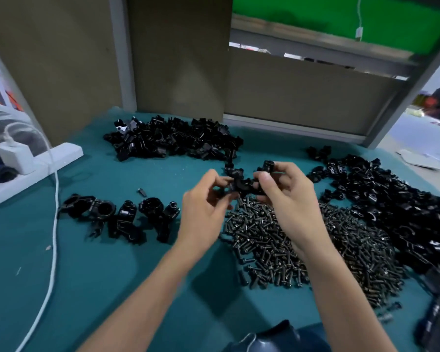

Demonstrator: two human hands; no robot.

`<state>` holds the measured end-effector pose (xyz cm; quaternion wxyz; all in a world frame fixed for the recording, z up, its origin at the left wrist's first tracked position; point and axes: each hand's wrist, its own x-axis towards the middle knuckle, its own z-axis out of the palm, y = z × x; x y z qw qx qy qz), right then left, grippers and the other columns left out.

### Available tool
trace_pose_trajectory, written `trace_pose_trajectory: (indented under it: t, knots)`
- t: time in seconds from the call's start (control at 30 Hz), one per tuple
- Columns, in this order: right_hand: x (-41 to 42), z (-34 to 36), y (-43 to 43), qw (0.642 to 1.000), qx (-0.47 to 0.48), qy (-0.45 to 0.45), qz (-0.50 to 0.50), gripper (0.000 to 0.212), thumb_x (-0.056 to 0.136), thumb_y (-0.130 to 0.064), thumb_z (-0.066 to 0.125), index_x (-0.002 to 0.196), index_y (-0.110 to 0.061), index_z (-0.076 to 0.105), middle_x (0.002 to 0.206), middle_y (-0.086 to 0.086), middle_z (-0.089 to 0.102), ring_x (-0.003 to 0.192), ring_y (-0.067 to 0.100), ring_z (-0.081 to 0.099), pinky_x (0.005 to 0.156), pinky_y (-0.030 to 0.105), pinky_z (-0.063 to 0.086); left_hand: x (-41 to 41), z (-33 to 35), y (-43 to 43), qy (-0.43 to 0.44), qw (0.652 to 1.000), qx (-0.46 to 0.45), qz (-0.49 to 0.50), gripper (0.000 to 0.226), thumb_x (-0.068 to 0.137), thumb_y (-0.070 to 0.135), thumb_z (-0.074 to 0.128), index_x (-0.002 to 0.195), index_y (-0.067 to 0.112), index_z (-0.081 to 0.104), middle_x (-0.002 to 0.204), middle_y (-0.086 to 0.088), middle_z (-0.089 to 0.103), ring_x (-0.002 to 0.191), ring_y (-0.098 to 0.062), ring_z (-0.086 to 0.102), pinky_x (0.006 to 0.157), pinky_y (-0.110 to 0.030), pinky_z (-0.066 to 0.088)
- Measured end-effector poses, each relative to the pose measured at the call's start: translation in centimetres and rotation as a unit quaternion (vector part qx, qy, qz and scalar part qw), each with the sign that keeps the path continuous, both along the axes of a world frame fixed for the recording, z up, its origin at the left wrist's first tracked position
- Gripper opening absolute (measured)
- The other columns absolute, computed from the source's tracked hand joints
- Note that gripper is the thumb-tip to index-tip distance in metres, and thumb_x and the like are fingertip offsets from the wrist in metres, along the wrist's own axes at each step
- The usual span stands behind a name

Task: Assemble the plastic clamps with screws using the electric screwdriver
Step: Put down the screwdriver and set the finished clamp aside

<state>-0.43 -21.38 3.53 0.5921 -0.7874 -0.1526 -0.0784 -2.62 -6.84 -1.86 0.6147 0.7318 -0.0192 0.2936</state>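
On the teal tabletop (107, 280), far left: one white power strip (36, 163) with an adapter plugged in, its white cable (54, 224) trailing toward the near edge, probably kept at the margin to stay out of the work. Next: a small group of assembled clamps (117, 217), set apart from the loose stock, seemingly the finished lot, with one stray screw (142, 192) just behind it. Rear centre: a pile of loose clamp parts (173, 141). Centre, raised above the tabletop: left hand (203, 212), fingers pinching one side of the black clamp pieces (240, 185); right hand (287, 199), fingers and thumb curled round the other side, evidently mating two halves before a screw goes in. Directly beneath: the screw heap (302, 252), placed within easy reach. Right: a second, larger pile of clamp parts (391, 199). Lower right corner: a dark, blurred object (434, 323), possibly the electric screwdriver. This cannot be told for certain, and neither hand holds it.
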Motion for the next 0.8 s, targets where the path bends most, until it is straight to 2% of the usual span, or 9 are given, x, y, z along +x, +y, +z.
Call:
trace_pose_trajectory:
  t: [0.07,0.13,0.2,0.3,0.37,0.47,0.53,0.67,0.8]
  knots:
    - [0.6,-0.3,0.6,0.999,-0.037,0.015,0.010,0.011,0.094,-0.026,0.062,0.105,-0.025,0.061,0.096,-0.002,0.073,0.090,0.011,0.070,0.083,0.038,0.058,-0.8,-0.7,-0.9,-0.044,0.998,0.046,0.019,0.046,0.087,-0.002,0.069,0.079,0.038,0.049,0.090,0.025,0.069,0.084,-0.005,0.069,0.077,-0.022,0.056]
    - [0.7,-0.6,0.6,0.998,-0.022,0.040,0.033,0.007,0.093,-0.022,0.065,0.095,-0.028,0.062,0.090,-0.001,0.075,0.085,0.013,0.072,0.069,0.030,0.059,-1.0,-1.2,-1.3,-0.078,0.991,0.097,0.046,0.038,0.086,-0.003,0.070,0.086,0.029,0.050,0.093,0.025,0.063,0.085,-0.004,0.063,0.075,-0.013,0.051]
    - [0.5,-0.8,0.4,0.998,0.007,0.052,0.041,0.008,0.091,-0.019,0.068,0.092,-0.026,0.064,0.086,-0.001,0.076,0.081,0.016,0.073,0.063,0.026,0.058,-1.2,-1.8,-1.4,-0.080,0.986,0.133,0.064,0.038,0.086,-0.003,0.070,0.091,0.029,0.050,0.095,0.011,0.066,0.087,-0.008,0.061,0.076,-0.019,0.049]
    - [0.7,-1.1,-0.3,0.999,-0.034,0.031,0.017,0.007,0.090,-0.027,0.069,0.096,-0.026,0.067,0.090,0.001,0.076,0.086,0.015,0.072,0.075,0.033,0.058,-1.2,-2.2,-1.4,-0.071,0.981,0.163,0.076,0.041,0.087,0.000,0.071,0.093,0.032,0.046,0.096,-0.003,0.068,0.089,-0.017,0.062,0.080,-0.026,0.048]
    - [0.8,-1.1,-0.5,0.997,-0.068,0.026,0.016,0.011,0.090,-0.030,0.069,0.100,-0.027,0.067,0.094,0.001,0.075,0.089,0.015,0.071,0.082,0.036,0.057,-1.2,-2.3,-1.3,-0.068,0.982,0.161,0.077,0.039,0.086,0.001,0.071,0.092,0.031,0.047,0.094,-0.003,0.065,0.088,-0.016,0.060,0.079,-0.023,0.047]
    - [0.6,-0.9,-0.6,1.000,-0.009,0.007,0.026,0.009,0.091,-0.021,0.067,0.092,-0.030,0.066,0.086,0.001,0.076,0.083,0.015,0.073,0.066,0.027,0.058,-1.3,-2.5,-1.1,-0.061,0.982,0.160,0.085,0.038,0.087,0.002,0.071,0.092,0.031,0.048,0.094,0.000,0.061,0.089,-0.008,0.057,0.077,-0.022,0.047]
    - [0.6,-0.8,-0.8,1.000,0.000,-0.015,0.017,0.009,0.091,-0.022,0.068,0.094,-0.030,0.068,0.083,-0.002,0.076,0.078,0.012,0.073,0.063,0.023,0.057,-1.2,-2.5,-1.0,-0.057,0.983,0.150,0.088,0.037,0.086,0.001,0.072,0.093,0.031,0.049,0.095,0.000,0.061,0.091,-0.006,0.057,0.079,-0.026,0.050]
    - [0.6,-1.3,-0.1,0.995,-0.077,0.004,0.060,0.018,0.087,-0.021,0.073,0.104,-0.024,0.073,0.092,-0.005,0.075,0.083,0.007,0.072,0.067,0.024,0.059,-1.2,-2.5,-0.9,-0.046,0.981,0.156,0.105,0.037,0.086,0.000,0.070,0.093,0.030,0.050,0.093,-0.001,0.061,0.088,-0.006,0.055,0.072,-0.025,0.048]
    - [0.4,-1.7,0.6,0.994,-0.074,-0.009,0.078,0.021,0.082,-0.021,0.078,0.075,-0.040,0.074,0.082,-0.004,0.076,0.076,0.015,0.073,0.069,0.031,0.061,-1.4,-2.9,-0.2,-0.055,0.975,0.186,0.110,0.020,0.083,-0.005,0.071,0.091,0.009,0.059,0.091,-0.008,0.064,0.085,-0.011,0.055,0.071,-0.023,0.046]
